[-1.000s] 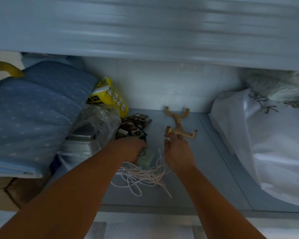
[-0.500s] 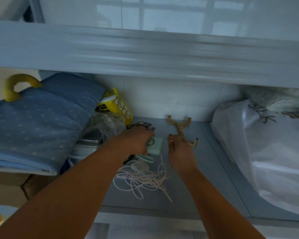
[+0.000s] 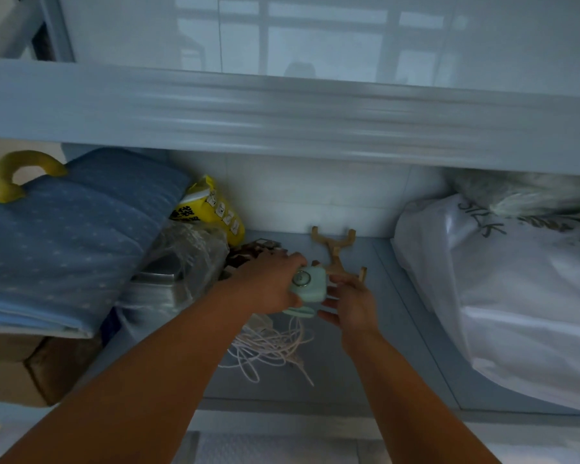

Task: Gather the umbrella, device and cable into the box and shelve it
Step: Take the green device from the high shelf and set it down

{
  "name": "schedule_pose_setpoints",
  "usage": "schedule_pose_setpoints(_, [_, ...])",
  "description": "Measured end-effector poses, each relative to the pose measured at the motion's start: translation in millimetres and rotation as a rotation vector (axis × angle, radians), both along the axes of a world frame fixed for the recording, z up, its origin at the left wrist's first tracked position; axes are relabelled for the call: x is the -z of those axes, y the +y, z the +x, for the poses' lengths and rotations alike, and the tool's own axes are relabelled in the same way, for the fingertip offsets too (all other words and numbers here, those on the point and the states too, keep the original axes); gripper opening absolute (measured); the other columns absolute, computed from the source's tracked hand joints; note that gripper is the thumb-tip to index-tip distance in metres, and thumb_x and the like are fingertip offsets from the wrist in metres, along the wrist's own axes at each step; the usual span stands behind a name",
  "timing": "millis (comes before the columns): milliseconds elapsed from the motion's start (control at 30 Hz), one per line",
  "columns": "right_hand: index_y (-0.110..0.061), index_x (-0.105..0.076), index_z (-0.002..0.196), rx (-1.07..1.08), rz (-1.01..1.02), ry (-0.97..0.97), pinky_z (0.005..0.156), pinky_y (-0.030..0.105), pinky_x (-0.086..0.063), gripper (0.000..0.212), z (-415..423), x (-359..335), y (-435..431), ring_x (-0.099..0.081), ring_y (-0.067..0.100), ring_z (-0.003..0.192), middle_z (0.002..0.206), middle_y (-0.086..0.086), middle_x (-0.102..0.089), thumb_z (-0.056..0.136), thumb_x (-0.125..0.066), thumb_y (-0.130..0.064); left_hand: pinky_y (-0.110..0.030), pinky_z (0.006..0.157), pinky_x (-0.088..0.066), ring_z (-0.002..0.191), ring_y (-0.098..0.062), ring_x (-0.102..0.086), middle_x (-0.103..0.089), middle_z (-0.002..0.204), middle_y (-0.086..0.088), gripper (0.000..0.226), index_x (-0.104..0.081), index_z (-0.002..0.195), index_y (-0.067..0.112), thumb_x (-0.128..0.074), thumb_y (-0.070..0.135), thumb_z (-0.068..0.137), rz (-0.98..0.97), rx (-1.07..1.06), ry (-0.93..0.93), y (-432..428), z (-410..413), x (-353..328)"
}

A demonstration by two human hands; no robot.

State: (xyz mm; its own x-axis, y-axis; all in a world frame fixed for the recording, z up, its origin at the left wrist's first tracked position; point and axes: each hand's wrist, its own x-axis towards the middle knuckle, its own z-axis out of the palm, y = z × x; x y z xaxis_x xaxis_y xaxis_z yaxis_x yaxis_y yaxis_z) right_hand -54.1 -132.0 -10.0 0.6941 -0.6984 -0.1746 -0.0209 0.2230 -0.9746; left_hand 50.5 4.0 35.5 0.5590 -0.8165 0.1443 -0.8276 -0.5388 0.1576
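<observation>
My left hand (image 3: 268, 283) grips a small mint-green device (image 3: 310, 288) with a round metal ring on its face, held above the shelf floor. My right hand (image 3: 350, 301) touches the device's right side with its fingers loosely bent. A tangle of white cable (image 3: 272, 349) hangs from the device and lies on the shelf below both hands. A yellow curved handle (image 3: 9, 175), perhaps the umbrella's, sticks up at the far left behind the blue bedding. No box is plainly in view.
Folded blue bedding (image 3: 71, 239) fills the left, with a plastic-wrapped metal tin (image 3: 178, 269) and a yellow packet (image 3: 211, 209) beside it. A wooden stand (image 3: 335, 252) lies behind my hands. A big white bag (image 3: 499, 289) fills the right. The shelf above (image 3: 282, 115) hangs low.
My left hand has lifted the green device off the shelf, the cable trailing under it. My right hand came in to touch the device. The view tilted upward.
</observation>
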Motion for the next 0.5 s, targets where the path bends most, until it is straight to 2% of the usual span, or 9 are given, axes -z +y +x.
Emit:
schedule_pose_setpoints(100, [-0.007, -0.066, 0.113, 0.042, 0.121, -0.058, 0.07, 0.039, -0.06, 0.03, -7.8, -0.6, -1.9, -0.072, 0.034, 0.092, 0.105, 0.017, -0.073, 0.099, -0.039, -0.008, -0.041, 0.089, -0.047, 0.112, -0.023, -0.051, -0.054, 0.126, -0.001, 0.066, -0.045, 0.13, 0.031, -0.074, 0.05, 0.075, -0.035, 0.021, -0.015, -6.0, -9.8, 1.8])
schedule_pose_setpoints(200, [-0.005, -0.069, 0.111, 0.083, 0.195, -0.109, 0.071, 0.038, -0.061, 0.029, -15.9, -0.5, -4.6, -0.072, 0.032, 0.089, 0.103, 0.018, -0.074, 0.097, -0.044, -0.008, -0.042, 0.093, -0.046, 0.123, -0.028, -0.047, -0.053, 0.13, -0.003, 0.067, -0.044, 0.135, 0.033, -0.071, 0.051, 0.078, -0.035, 0.034, -0.036, -10.2, -17.7, 3.8])
schedule_pose_setpoints(333, [-0.007, -0.072, 0.098, 0.143, 0.235, -0.155, 0.067, 0.038, -0.061, 0.019, -25.3, 1.3, -6.0, -0.073, 0.028, 0.078, 0.095, 0.017, -0.077, 0.094, -0.054, -0.009, -0.043, 0.1, -0.038, 0.131, -0.035, -0.042, -0.054, 0.133, -0.003, 0.071, -0.043, 0.143, 0.039, -0.069, 0.053, 0.079, -0.032, 0.075, -0.07, -15.2, -27.3, 6.6])
schedule_pose_setpoints(433, [-0.003, -0.072, 0.104, 0.191, 0.235, -0.171, 0.069, 0.038, -0.062, 0.021, -33.0, 5.2, -7.5, -0.073, 0.03, 0.084, 0.098, 0.019, -0.076, 0.094, -0.054, -0.007, -0.045, 0.096, -0.044, 0.124, -0.031, -0.044, -0.055, 0.126, 0.001, 0.069, -0.039, 0.142, 0.048, -0.065, 0.055, 0.078, -0.071, 0.117, -0.076, -18.2, -32.7, 8.7])
schedule_pose_setpoints(500, [-0.003, -0.072, 0.102, 0.222, 0.227, -0.191, 0.064, 0.035, -0.061, 0.021, -40.1, 7.3, -8.6, -0.074, 0.029, 0.084, 0.096, 0.018, -0.076, 0.093, -0.053, -0.005, -0.046, 0.092, -0.046, 0.116, -0.026, -0.045, -0.055, 0.123, 0.003, 0.068, -0.038, 0.142, 0.051, -0.063, 0.057, 0.078, -0.095, 0.149, -0.059, -20.7, -35.1, 11.1])
